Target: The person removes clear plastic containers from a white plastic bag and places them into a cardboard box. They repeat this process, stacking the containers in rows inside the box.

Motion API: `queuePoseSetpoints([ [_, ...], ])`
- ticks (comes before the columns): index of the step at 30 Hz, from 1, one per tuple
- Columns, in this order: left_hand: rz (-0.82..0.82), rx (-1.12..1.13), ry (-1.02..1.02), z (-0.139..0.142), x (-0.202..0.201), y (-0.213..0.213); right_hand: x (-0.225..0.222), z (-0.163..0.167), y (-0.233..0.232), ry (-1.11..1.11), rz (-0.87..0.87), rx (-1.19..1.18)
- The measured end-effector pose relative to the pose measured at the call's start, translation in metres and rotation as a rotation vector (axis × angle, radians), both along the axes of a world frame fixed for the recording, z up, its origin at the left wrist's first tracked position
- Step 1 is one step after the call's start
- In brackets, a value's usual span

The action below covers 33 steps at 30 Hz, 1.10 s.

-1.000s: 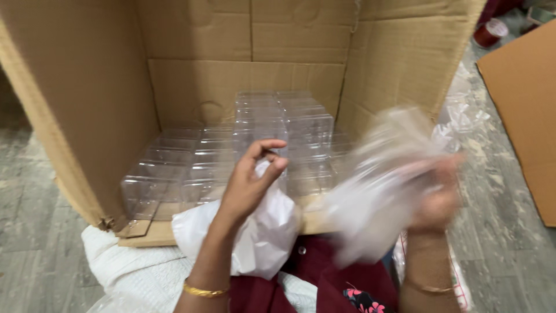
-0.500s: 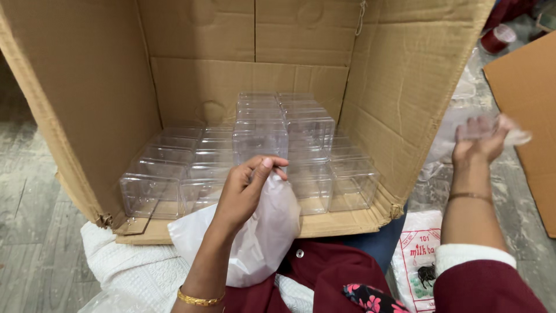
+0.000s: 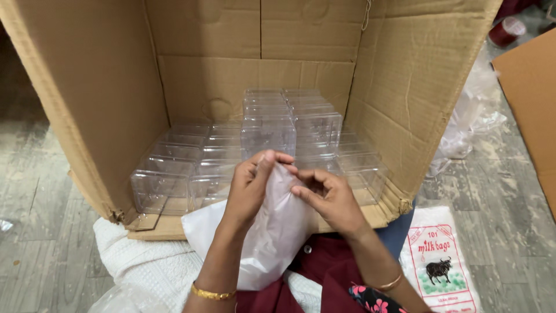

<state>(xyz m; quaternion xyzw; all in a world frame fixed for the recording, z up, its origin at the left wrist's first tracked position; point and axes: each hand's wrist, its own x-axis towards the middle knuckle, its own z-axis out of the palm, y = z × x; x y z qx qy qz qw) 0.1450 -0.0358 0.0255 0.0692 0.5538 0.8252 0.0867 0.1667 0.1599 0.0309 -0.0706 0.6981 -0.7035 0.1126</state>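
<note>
One cardboard box, one white plastic bag, two hands, two gold bangles, one printed packet; clear plastic containers too many to count

Grey worn plank floor, large open cardboard box on its side centre frame, white towel lower left, printed plastic packet lower right, crumpled clear plastic upper right, flat cardboard sheet right edge
</note>
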Motion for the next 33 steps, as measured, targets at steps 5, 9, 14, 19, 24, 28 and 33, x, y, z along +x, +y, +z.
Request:
queuePoseSetpoints([
  [5,0.033,-0.218,0.036,-0.003,0.007,-0.010,-0.005,-0.022,0.001,0.035,-0.186,0.105],
  [9,0.132,-0.075,-0.048,-0.018,0.013,-0.007,0.002,-0.015,0.002,0.224,-0.222,0.462],
  [14,0.141,-0.097,-0.057,-0.032,0.011,-0.016,0.004,-0.010,-0.020,0.202,-0.226,0.469],
  [19,-0.024,-0.028,-0.084,-0.047,0.013,-0.014,-0.004,-0.035,-0.020,0.136,-0.240,-0.066],
  [24,-0.050,0.323,-0.153,-0.051,0.006,-0.038,-0.009,-0.054,0.006,-0.417,0.143,-0.530],
  [28,-0.115,0.068,0.016,-0.035,-0.004,-0.069,-0.031,-0.044,0.018,0.023,0.223,-0.723],
  [33,0.363,-0.823,0.164,-0.008,-0.028,-0.056,-0.072,-0.013,-0.003,0.122,-0.159,-0.420],
])
